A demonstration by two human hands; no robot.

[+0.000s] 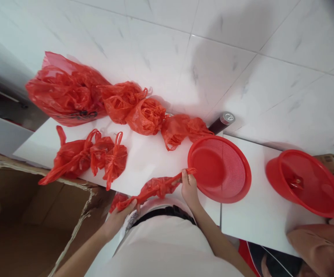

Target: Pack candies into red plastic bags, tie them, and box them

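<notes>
A red plastic bag (158, 187) is stretched between my two hands at the front edge of the white table, close to my waist. My left hand (123, 215) is closed round one twisted end of it. The other end is gripped in my right hand (189, 186), with a short tip sticking out beyond the fingers. Beside my right hand stands a red mesh basket (246, 173), its inside bare. To the left of the bag, several tied red bags (74, 156) lie on the table, their knotted handles pointing up or out.
Along the wall sit a big red bag (68, 90), more red bags (146, 117) and a dark cylinder (223, 122). A second red basket (314, 181) stands right, near another person's arm (319, 238). An open cardboard box (34, 204) is at lower left.
</notes>
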